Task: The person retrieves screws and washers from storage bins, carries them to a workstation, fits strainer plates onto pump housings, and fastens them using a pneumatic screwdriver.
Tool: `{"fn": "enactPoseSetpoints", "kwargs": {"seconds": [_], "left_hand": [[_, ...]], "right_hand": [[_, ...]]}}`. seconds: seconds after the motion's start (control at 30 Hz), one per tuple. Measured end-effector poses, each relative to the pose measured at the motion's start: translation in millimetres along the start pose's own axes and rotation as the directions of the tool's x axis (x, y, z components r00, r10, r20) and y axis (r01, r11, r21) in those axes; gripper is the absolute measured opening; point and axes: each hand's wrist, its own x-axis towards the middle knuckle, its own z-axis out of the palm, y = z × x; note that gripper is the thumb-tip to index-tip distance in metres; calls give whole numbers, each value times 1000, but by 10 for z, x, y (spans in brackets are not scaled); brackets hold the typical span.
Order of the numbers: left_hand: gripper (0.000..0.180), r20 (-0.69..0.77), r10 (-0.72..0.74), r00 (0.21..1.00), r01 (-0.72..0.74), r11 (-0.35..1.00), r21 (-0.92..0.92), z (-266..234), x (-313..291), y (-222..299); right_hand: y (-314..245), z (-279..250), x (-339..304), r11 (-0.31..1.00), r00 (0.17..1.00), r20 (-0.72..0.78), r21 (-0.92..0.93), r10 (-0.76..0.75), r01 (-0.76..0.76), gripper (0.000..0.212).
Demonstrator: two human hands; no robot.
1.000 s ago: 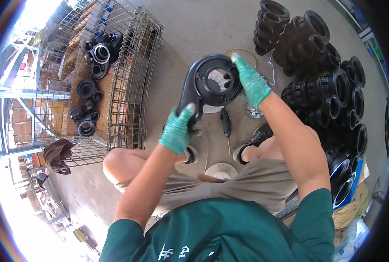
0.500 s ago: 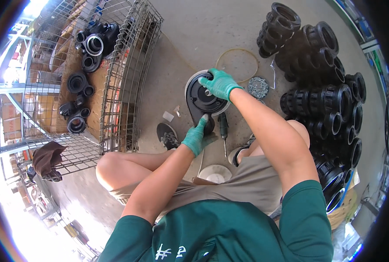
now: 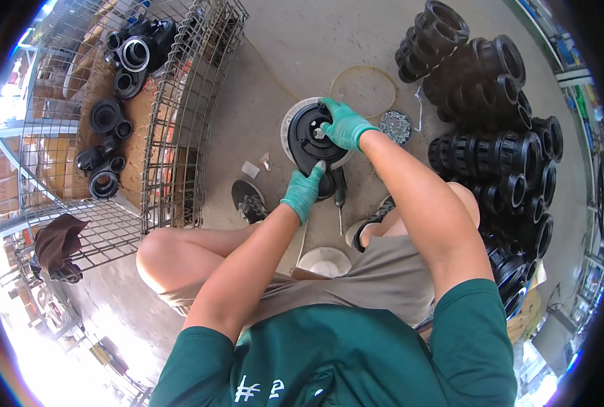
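Observation:
A black volute-shaped pump casing [image 3: 306, 150], with a round body and a short outlet, lies over a round pale base [image 3: 287, 136] between my feet. My green-gloved left hand [image 3: 304, 192] grips the outlet at the near side, thumb on top. My right hand [image 3: 347, 127], gloved alike, is closed round the far right rim, its thumb toward the small hub in the middle. The fingertips under the casing are hidden. Close by on the right, a dark power screwdriver [image 3: 340, 188] with a long bit points toward me.
A round dish of small metal screws [image 3: 395, 127] and a thin hose loop [image 3: 331, 88] lie beyond my right hand. Stacked black casings [image 3: 485, 156] stand at right. A wire cage [image 3: 192, 115] with black parts [image 3: 104, 117] rises at left. A white stool [image 3: 325, 262] sits before me.
The casing has shifted slightly on its pale base, and more of the base's left rim shows. Both hands have moved along with it, still gripping. The whole view has shifted a little.

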Motion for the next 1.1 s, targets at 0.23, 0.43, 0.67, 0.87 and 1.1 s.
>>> {"fn": "enactPoseSetpoints", "kwargs": {"seconds": [0.23, 0.43, 0.67, 0.87, 1.1], "left_hand": [[76, 39, 83, 996, -75, 985, -157, 18, 88, -246], [65, 65, 91, 994, -72, 966, -249, -100, 63, -314], [76, 86, 24, 996, -20, 999, -46, -147, 164, -238], [71, 79, 343, 936, -318, 729, 606, -624, 30, 185], [54, 235, 801, 551, -833, 543, 104, -2099, -2341, 1573]], "right_hand": [[43, 7, -46, 997, 997, 2, -35, -74, 74, 68], [-63, 43, -152, 988, 998, 33, -146, -47, 51, 68], [-65, 12, -172, 996, 1000, -5, -88, -16, 15, 66], [23, 137, -67, 987, 995, -25, -134, -93, 89, 68], [51, -111, -88, 980, 976, -99, -67, -192, 186, 79]]}}
